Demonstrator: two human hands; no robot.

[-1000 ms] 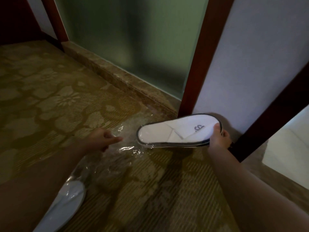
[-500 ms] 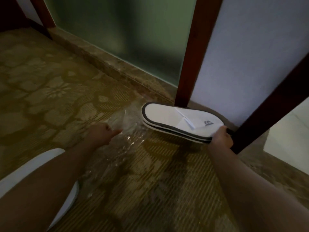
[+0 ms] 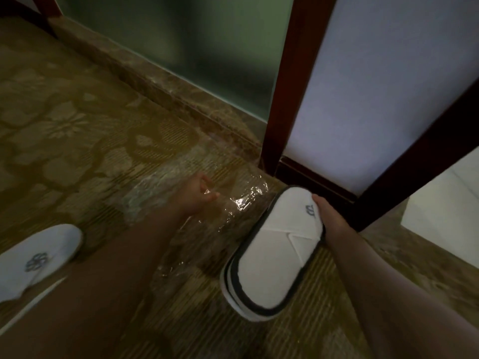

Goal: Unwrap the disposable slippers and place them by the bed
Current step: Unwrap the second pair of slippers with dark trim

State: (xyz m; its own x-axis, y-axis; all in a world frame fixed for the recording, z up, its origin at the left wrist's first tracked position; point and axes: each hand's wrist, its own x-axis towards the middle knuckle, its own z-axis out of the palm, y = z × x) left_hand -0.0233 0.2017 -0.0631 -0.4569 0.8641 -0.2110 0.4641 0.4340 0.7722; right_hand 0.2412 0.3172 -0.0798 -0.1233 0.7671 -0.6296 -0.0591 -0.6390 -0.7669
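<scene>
A stacked pair of white disposable slippers (image 3: 274,255) with dark trim is out of its wrapper, low over the patterned carpet at centre right. My right hand (image 3: 328,216) grips the pair at the toe end, by the printed logo. The clear plastic wrapper (image 3: 233,206) lies crumpled on the carpet to the left of the slippers. My left hand (image 3: 198,194) pinches the wrapper's upper edge between thumb and fingers. The underside of the pair is hidden.
A white slipper with a grey flower logo (image 3: 39,260) is worn on a foot at the left edge. A dark wooden post (image 3: 290,99) and a white panel stand right behind the slippers. A frosted glass wall (image 3: 181,47) with a stone sill runs along the back. Something white (image 3: 445,216) sits at the right.
My right hand has swung the slipper pair clockwise, from lying sideways to pointing toe-first at the wooden post. My left hand stays on the wrapper, which has shifted little.
</scene>
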